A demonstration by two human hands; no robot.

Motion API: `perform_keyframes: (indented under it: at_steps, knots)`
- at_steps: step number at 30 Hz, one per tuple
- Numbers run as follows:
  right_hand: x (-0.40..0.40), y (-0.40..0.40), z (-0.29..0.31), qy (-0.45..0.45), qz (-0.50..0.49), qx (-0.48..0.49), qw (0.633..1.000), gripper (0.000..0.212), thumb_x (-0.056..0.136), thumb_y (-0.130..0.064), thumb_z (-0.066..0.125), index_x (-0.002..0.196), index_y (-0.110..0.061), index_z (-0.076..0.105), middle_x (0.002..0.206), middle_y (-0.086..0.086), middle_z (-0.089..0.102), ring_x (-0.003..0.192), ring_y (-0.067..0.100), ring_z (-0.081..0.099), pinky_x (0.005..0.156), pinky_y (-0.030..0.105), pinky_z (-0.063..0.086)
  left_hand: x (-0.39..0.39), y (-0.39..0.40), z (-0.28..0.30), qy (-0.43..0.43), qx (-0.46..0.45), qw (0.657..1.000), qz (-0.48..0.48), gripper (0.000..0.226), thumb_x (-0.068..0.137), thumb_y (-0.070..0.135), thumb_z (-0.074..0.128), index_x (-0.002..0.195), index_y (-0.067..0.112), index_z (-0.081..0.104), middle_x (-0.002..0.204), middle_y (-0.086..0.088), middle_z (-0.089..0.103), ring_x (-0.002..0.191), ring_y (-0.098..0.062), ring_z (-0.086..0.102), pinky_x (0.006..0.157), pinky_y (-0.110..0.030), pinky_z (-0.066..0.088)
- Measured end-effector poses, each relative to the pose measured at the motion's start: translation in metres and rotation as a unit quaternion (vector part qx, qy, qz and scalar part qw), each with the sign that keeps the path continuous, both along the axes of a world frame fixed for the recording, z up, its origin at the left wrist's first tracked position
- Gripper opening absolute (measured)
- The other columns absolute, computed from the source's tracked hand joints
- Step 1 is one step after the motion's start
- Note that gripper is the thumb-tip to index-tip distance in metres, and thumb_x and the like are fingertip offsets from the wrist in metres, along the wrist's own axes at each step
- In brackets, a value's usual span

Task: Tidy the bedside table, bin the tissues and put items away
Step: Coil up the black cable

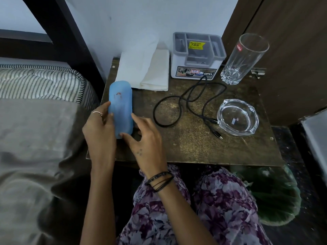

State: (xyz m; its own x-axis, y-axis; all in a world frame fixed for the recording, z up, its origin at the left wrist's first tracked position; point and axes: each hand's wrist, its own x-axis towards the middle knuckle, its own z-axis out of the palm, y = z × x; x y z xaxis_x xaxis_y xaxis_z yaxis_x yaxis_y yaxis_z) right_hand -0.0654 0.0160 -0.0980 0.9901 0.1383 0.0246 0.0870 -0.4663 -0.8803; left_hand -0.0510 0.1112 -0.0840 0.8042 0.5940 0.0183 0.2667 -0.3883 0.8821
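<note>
A light blue oblong case (120, 105) lies at the left edge of the worn wooden bedside table (194, 147). My left hand (100, 126) holds its left side, fingers curled against it. My right hand (143, 138) touches its near end and right side with spread fingers. Folded white tissues (146, 71) lie at the back left, against the wall. A grey and white organiser box (197, 55) stands at the back. A black cable (184, 103) loops across the middle. A tall clear glass (242, 57) stands at the back right, and a glass ashtray (238, 116) sits on the right.
A bed with a striped mattress (42, 82) and grey sheet (35, 147) borders the table on the left. A dark wooden panel (292, 50) rises at the right. A green bin (272, 195) stands on the floor below the table's front right. My floral-clothed legs (194, 209) are below.
</note>
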Motion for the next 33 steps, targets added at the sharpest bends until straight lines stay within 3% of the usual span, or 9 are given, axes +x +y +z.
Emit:
perform_keyframes:
  at_steps: [3, 7, 11, 14, 19, 23, 27, 30, 33]
  knots:
    - [0.003, -0.032, 0.005, -0.024, -0.051, -0.01, 0.998, 0.04, 0.09, -0.022, 0.059, 0.129, -0.016, 0.054, 0.12, 0.001, 0.058, 0.105, 0.014, 0.058, 0.09, 0.027, 0.049, 0.001, -0.021, 0.013, -0.073, 0.074, 0.995, -0.001, 0.025, 0.087, 0.011, 0.055, 0.111, 0.014, 0.064, 0.11, -0.005, 0.066, 0.097, -0.015, 0.062, 0.089, -0.026, 0.047]
    - [0.011, -0.095, 0.016, -0.063, -0.174, -0.08, 0.979, 0.025, 0.091, -0.018, 0.057, 0.115, -0.017, 0.064, 0.113, 0.0, 0.066, 0.095, 0.011, 0.063, 0.084, 0.017, 0.048, 0.013, -0.059, 0.031, -0.052, 0.022, 0.996, -0.066, 0.008, 0.086, 0.016, 0.06, 0.09, 0.016, 0.067, 0.077, 0.011, 0.064, 0.07, 0.003, 0.058, 0.069, -0.001, 0.042]
    - [0.024, -0.135, 0.024, -0.052, -0.2, -0.169, 0.964, 0.021, 0.088, -0.012, 0.061, 0.107, -0.013, 0.069, 0.108, 0.005, 0.069, 0.091, 0.018, 0.066, 0.083, 0.026, 0.052, 0.025, -0.103, 0.02, 0.024, -0.049, 0.989, -0.135, 0.007, 0.084, 0.018, 0.063, 0.081, 0.017, 0.069, 0.074, -0.002, 0.07, 0.071, -0.017, 0.067, 0.072, -0.037, 0.058]
    - [0.03, -0.136, 0.025, -0.026, -0.161, -0.265, 0.95, 0.024, 0.088, -0.019, 0.061, 0.11, -0.016, 0.067, 0.109, 0.004, 0.064, 0.092, 0.024, 0.065, 0.081, 0.035, 0.053, 0.027, -0.125, 0.009, 0.054, -0.067, 0.988, -0.126, 0.01, 0.084, 0.023, 0.064, 0.079, 0.017, 0.07, 0.075, -0.006, 0.072, 0.07, -0.023, 0.07, 0.071, -0.041, 0.058]
    - [0.034, -0.133, 0.021, -0.015, -0.134, -0.326, 0.936, 0.023, 0.09, -0.024, 0.057, 0.111, -0.019, 0.064, 0.107, 0.002, 0.056, 0.092, 0.025, 0.063, 0.074, 0.033, 0.049, 0.023, -0.135, -0.004, 0.079, -0.08, 0.982, -0.152, 0.015, 0.087, 0.024, 0.061, 0.086, 0.014, 0.072, 0.077, -0.006, 0.073, 0.071, -0.021, 0.07, 0.072, -0.041, 0.059]
    - [0.031, -0.136, 0.021, -0.044, -0.129, -0.267, 0.954, 0.017, 0.088, -0.024, 0.059, 0.103, -0.02, 0.068, 0.098, -0.001, 0.056, 0.085, 0.019, 0.062, 0.068, 0.032, 0.05, 0.024, -0.137, -0.003, 0.104, -0.157, 0.967, -0.169, 0.02, 0.089, 0.025, 0.058, 0.074, 0.021, 0.07, 0.074, -0.004, 0.072, 0.07, -0.018, 0.07, 0.076, -0.042, 0.058]
    - [0.021, -0.138, 0.028, -0.06, -0.088, -0.153, 0.983, 0.02, 0.087, -0.025, 0.062, 0.104, -0.021, 0.071, 0.09, -0.007, 0.057, 0.076, 0.01, 0.058, 0.067, 0.023, 0.048, 0.026, -0.135, 0.01, 0.075, -0.12, 0.977, -0.16, 0.019, 0.087, 0.03, 0.059, 0.075, 0.021, 0.07, 0.072, -0.003, 0.069, 0.079, -0.024, 0.067, 0.074, -0.035, 0.053]
    - [0.021, -0.144, 0.044, -0.117, -0.102, -0.067, 0.986, 0.019, 0.09, -0.023, 0.06, 0.103, -0.018, 0.072, 0.091, -0.005, 0.065, 0.081, 0.004, 0.06, 0.069, 0.008, 0.044, 0.025, -0.128, 0.023, 0.025, -0.141, 0.975, -0.172, 0.022, 0.087, 0.026, 0.058, 0.068, 0.023, 0.068, 0.066, 0.005, 0.07, 0.076, -0.021, 0.069, 0.077, -0.042, 0.056]
    - [0.032, -0.147, 0.061, -0.191, -0.08, -0.015, 0.978, 0.019, 0.091, -0.017, 0.059, 0.105, -0.016, 0.07, 0.096, -0.005, 0.068, 0.09, 0.003, 0.062, 0.077, 0.009, 0.044, 0.025, -0.118, 0.034, -0.005, -0.178, 0.961, -0.212, 0.026, 0.089, 0.021, 0.057, 0.069, 0.031, 0.068, 0.055, 0.013, 0.066, 0.064, -0.012, 0.066, 0.075, -0.04, 0.057]
